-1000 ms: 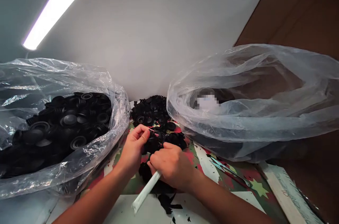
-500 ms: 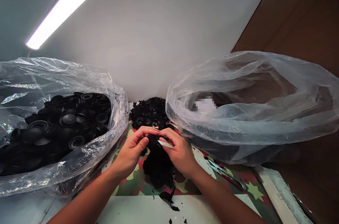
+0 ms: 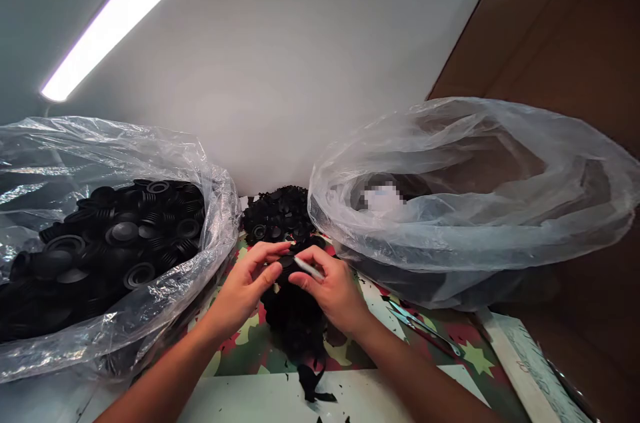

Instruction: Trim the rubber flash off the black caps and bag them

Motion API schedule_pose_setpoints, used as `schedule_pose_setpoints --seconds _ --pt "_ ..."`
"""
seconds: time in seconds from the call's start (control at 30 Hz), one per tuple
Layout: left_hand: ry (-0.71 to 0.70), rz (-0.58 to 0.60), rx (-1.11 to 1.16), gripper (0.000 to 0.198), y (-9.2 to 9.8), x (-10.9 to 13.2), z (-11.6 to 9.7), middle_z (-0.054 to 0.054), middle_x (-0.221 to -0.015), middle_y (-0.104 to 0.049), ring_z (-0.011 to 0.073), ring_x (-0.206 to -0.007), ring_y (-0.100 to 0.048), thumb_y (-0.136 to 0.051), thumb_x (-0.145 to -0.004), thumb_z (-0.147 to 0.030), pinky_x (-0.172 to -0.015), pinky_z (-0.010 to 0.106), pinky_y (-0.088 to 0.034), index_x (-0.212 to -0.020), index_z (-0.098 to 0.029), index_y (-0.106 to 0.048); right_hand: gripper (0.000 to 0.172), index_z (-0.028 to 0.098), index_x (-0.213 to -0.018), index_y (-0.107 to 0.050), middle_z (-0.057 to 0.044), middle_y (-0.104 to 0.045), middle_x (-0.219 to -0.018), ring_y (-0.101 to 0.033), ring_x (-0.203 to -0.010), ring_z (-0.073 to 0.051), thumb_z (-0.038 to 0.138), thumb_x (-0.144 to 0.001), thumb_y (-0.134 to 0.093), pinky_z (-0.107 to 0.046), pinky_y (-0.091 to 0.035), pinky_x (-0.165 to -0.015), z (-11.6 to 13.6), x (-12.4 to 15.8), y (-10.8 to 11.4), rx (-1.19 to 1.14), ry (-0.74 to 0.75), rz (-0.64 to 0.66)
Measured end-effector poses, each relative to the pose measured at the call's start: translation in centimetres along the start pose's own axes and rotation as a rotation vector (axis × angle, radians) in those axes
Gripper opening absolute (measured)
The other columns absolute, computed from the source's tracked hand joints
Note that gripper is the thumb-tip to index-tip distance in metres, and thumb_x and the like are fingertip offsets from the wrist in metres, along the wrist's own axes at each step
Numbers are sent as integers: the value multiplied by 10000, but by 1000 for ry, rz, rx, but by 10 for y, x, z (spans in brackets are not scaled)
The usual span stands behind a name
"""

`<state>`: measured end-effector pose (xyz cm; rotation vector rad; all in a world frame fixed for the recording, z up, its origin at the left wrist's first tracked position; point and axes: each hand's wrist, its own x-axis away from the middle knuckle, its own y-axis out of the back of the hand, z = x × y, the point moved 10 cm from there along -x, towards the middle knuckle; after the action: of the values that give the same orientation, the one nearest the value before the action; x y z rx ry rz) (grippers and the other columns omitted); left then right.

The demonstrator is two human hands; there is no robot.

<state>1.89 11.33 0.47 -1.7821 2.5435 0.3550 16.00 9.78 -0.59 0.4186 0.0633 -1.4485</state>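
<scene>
My left hand [image 3: 253,276] curls its fingers and thumb round the edge of a black ribbed rubber bellows cap [image 3: 287,264], holding it above the table. In my right hand [image 3: 336,286] a slim white pointed tool [image 3: 309,268] is pinched between thumb and fingers. Its tip points up and left, close to the cap; whether it touches is too small to tell. Directly below both hands lies a heap of black rubber trimmings [image 3: 295,323], with one curled strip [image 3: 314,384] at its near end.
A clear plastic bag [image 3: 220,210] at left holds many black rubber caps [image 3: 125,233]. Behind my hands rises a black pile [image 3: 277,210]. Another plastic bag [image 3: 475,256] stands at right by a cardboard box [image 3: 550,30]. Metal scissors [image 3: 425,328] lie on the patterned cover.
My right thumb and fingers have shifted, and the white tool now slants more steeply near the cap. The left hand's fingers have drawn back slightly from the right hand. The view has turned slightly.
</scene>
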Motion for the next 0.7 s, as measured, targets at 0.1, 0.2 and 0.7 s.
schedule_pose_setpoints --seconds 0.1,0.2,0.7 --pt "47 21 -4 442 -4 0 2 78 -1167 -762 281 -1079 -668 -796 -738 -307 -947 368 -513 -1171 -226 -760 298 223 -925 -641 11 -691 -813 -645 -723 -171 503 -859 -720 -257 -469 -659 9 2 1 62 62 -24" --pt "77 27 -26 338 -4 0 3 54 -1037 -801 255 -970 -692 -738 -771 -284 -875 338 -520 -1098 -215 -789 366 231 -944 -627 26 -656 -778 -628 -696 -166 550 -819 -755 -251 -457 -630 12 2 0 102 97 4" --pt "-70 1 -330 230 -2 5 -18 1 -716 -740 182 -664 -647 -654 -816 -254 -637 266 -496 -987 -207 -799 272 192 -887 -615 -9 -653 -684 -501 -583 -168 197 -1054 -400 -298 -306 -632 47 11 -23 888 560 142"
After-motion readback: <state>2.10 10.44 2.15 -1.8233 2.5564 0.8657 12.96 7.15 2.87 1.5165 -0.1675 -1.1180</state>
